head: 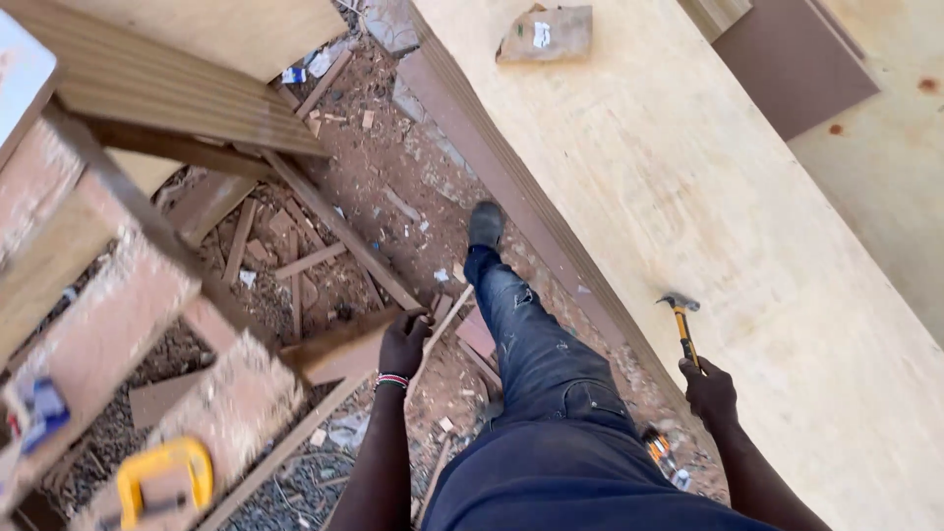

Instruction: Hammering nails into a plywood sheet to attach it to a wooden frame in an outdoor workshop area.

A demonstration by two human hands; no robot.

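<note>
My left hand (404, 343) grips the end of a flat brown wooden board (339, 351) that lies across the dirt among the scrap. My right hand (710, 392) holds a claw hammer (681, 324) by its yellow and black handle, head pointing up over the big pale plywood sheet (688, 187). My leg in dark jeans (536, 344) steps forward between the two hands, shoe (485, 224) on the ground.
Wood offcuts and slats (295, 256) litter the dirt. A sawdust-covered bench frame (108, 315) stands at left with a yellow tool (162, 479) on it. A small block (546, 34) lies on the plywood; brown panels (792, 59) sit at far right.
</note>
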